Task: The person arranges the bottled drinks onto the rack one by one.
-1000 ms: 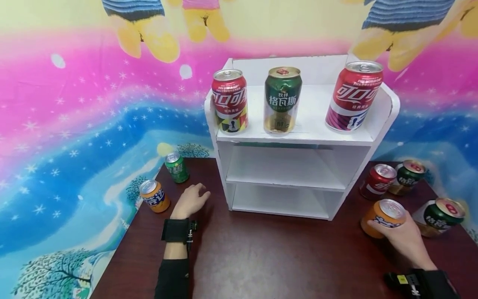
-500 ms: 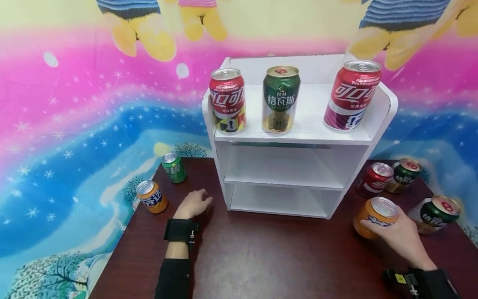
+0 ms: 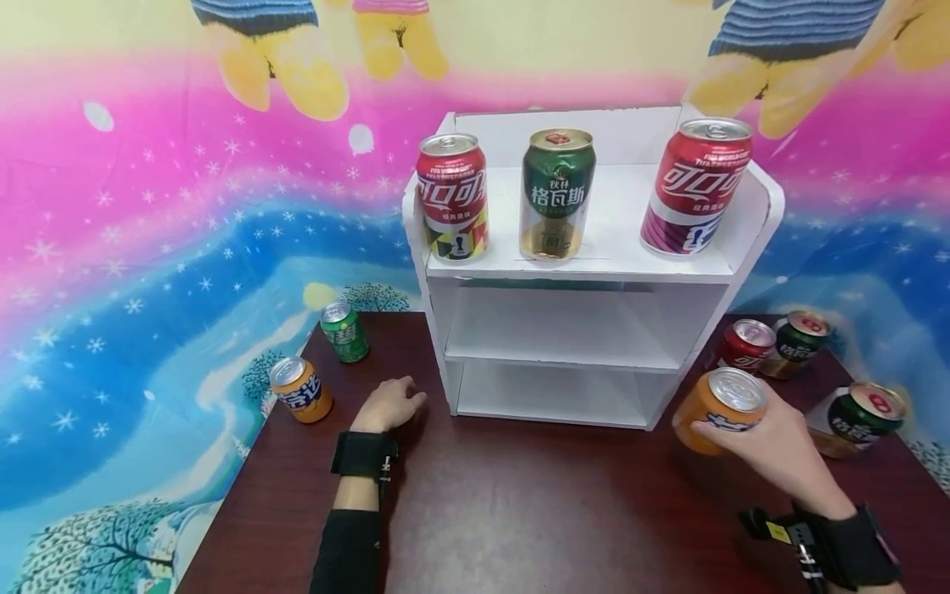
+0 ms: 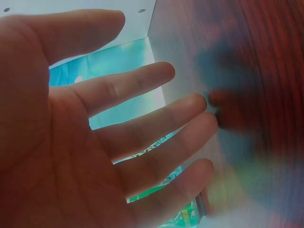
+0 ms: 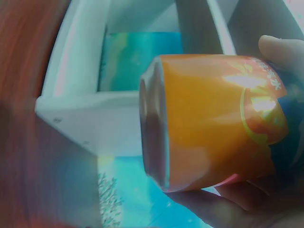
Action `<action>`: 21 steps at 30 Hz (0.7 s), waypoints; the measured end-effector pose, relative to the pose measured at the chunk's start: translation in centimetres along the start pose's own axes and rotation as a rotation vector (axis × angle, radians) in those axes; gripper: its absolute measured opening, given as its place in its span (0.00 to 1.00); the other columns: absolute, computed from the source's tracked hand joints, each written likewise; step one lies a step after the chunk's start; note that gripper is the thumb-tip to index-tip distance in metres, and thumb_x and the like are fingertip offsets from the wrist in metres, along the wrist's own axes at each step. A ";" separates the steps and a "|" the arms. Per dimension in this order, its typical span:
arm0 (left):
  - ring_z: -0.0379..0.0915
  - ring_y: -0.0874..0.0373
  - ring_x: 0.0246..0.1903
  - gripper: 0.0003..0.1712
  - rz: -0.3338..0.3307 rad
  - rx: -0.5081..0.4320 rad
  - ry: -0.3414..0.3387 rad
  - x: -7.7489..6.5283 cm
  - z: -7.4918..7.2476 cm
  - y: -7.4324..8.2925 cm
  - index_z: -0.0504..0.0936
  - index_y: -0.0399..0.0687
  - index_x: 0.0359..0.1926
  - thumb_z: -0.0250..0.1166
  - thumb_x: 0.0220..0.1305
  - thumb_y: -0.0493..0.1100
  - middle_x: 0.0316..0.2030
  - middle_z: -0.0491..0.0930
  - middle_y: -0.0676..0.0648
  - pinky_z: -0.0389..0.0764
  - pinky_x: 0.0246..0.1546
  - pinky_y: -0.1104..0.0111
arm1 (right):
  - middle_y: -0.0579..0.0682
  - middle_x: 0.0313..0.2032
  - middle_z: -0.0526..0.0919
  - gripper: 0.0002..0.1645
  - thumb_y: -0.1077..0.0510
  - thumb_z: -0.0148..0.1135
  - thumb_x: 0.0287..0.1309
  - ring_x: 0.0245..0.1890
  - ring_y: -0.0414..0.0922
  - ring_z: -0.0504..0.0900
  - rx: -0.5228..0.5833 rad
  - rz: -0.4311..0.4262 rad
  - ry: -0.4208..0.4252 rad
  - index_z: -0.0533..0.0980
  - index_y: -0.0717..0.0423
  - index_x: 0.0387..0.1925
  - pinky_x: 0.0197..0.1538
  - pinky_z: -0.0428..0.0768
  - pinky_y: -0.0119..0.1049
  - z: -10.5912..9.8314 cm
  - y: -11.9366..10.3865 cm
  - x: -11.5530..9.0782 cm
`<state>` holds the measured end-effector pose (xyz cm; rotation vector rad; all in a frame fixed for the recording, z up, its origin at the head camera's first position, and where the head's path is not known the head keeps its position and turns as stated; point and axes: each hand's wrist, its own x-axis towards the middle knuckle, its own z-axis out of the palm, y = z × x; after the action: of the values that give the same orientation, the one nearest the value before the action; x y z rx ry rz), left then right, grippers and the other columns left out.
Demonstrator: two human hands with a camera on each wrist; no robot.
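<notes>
An orange soda can is gripped by my right hand, thumb on the near side, to the right of the white shelf. In the right wrist view the can shows its bottom rim, raised off the table beside the shelf's side. My left hand rests over the table left of the shelf, holding nothing. Its fingers are spread and relaxed in the left wrist view. Nearest to it are another orange can and a green can.
On the top shelf stand a red can, a green-gold can and a second red can. Behind my right hand are a red can and two green-gold cans. A printed backdrop borders the dark table.
My right hand has lifted the orange can and carried it left, toward the shelf. My left hand has stayed nearly in place, its fingers shifting slightly.
</notes>
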<state>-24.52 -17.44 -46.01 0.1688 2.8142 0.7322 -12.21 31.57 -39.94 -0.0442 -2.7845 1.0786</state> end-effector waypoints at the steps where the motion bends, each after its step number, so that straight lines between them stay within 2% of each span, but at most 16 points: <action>1: 0.69 0.42 0.54 0.29 0.001 -0.001 0.001 0.0 0.0 0.1 0.70 0.33 0.61 0.57 0.67 0.48 0.55 0.73 0.34 0.69 0.55 0.48 | 0.66 0.52 0.72 0.52 0.44 0.72 0.48 0.46 0.54 0.73 0.005 -0.007 -0.003 0.56 0.64 0.65 0.40 0.77 0.48 0.0 -0.3 0.0; 3: 0.69 0.42 0.55 0.29 0.001 -0.001 0.000 0.0 -0.1 0.1 0.69 0.33 0.62 0.57 0.67 0.48 0.56 0.73 0.34 0.68 0.55 0.48 | 0.65 0.52 0.72 0.51 0.45 0.73 0.47 0.47 0.53 0.73 0.012 -0.028 -0.011 0.57 0.63 0.65 0.40 0.78 0.47 0.1 -0.9 0.0; 8: 0.67 0.41 0.57 0.30 -0.016 0.003 -0.012 0.0 0.0 -0.2 0.68 0.33 0.63 0.56 0.67 0.49 0.57 0.71 0.33 0.67 0.56 0.48 | 0.59 0.50 0.75 0.45 0.49 0.74 0.47 0.41 0.31 0.74 0.061 -0.100 -0.045 0.62 0.59 0.63 0.37 0.76 0.26 0.6 -2.4 0.0; 10: 0.66 0.41 0.58 0.30 -0.024 0.000 -0.013 0.0 0.0 -0.3 0.68 0.33 0.63 0.56 0.67 0.49 0.58 0.70 0.33 0.66 0.57 0.47 | 0.57 0.49 0.76 0.43 0.51 0.74 0.48 0.40 0.27 0.74 0.096 -0.135 -0.058 0.64 0.58 0.62 0.38 0.76 0.25 0.9 -3.1 0.1; 21: 0.64 0.40 0.59 0.31 -0.002 -0.021 -0.019 -0.2 -0.4 -0.2 0.66 0.33 0.64 0.56 0.68 0.49 0.59 0.69 0.33 0.65 0.57 0.47 | 0.54 0.48 0.77 0.38 0.58 0.74 0.46 0.43 0.31 0.75 0.201 -0.266 -0.050 0.67 0.59 0.58 0.42 0.75 0.24 2.5 -7.5 1.5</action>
<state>-24.40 -17.82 -45.69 0.1684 2.7872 0.7553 -13.86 24.41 -36.52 0.3694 -2.6098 1.2937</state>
